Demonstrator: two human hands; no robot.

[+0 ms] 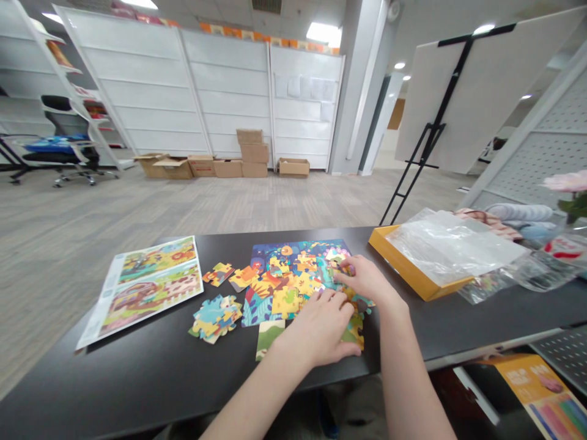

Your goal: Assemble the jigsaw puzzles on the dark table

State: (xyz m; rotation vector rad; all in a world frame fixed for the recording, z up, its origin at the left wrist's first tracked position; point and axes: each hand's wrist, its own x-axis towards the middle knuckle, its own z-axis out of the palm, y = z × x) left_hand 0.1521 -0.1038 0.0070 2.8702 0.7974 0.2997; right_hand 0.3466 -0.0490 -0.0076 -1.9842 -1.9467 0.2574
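Observation:
Loose yellow and orange puzzle pieces (293,300) lie over a dark blue picture board (266,249) on the black table. My left hand (321,324) rests palm down on the pieces at the board's near right, its fingers stretched out and the thumb apart. At the board's right side, my right hand (367,278) pinches a puzzle piece, which the fingers partly cover. A heap of blue and yellow puzzle pieces (216,318) sits left of the board. One green and cream piece (269,337) lies at the near edge, beside my left wrist.
A printed picture sheet (153,284) lies at the table's left. On the right stands a yellow box lid (408,269) with clear plastic film (454,247) in it. Behind it are a plastic bag (545,269) and a pink flower (568,181). A black easel (428,140) stands beyond the table.

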